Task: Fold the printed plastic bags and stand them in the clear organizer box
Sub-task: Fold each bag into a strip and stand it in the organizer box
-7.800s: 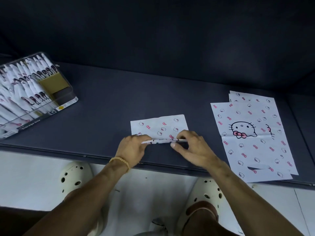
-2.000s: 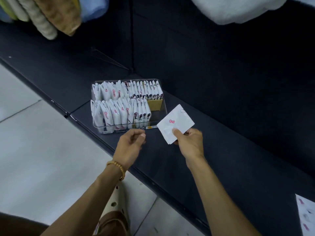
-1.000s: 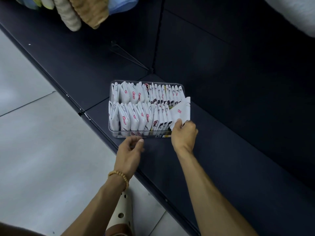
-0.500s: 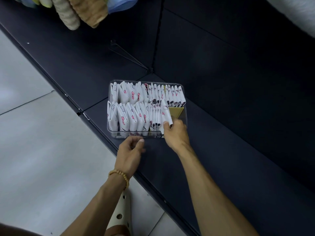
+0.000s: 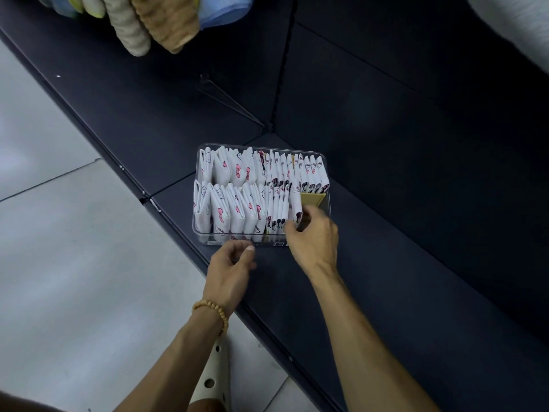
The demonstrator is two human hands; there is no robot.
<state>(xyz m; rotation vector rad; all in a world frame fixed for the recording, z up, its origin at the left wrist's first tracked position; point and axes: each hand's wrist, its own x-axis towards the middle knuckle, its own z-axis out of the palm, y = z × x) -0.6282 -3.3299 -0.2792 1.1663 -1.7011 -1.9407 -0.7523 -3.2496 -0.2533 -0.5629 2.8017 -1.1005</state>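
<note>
A clear organizer box (image 5: 198,185) sits on a dark shelf (image 5: 386,263), packed with two rows of upright folded printed plastic bags (image 5: 234,209). The right hand (image 5: 315,236) pinches the last folded bag (image 5: 295,200) at the right end of the near row, standing it beside a yellow divider (image 5: 313,199). The left hand (image 5: 230,264), with a beaded bracelet (image 5: 212,310) on its wrist, hovers just in front of the box, fingers loosely curled, holding nothing

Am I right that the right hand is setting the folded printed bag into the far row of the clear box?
Not quite: in the head view the right hand pinches the folded white printed plastic bag in the near row of the clear plastic organizer box, not the far one.
</note>
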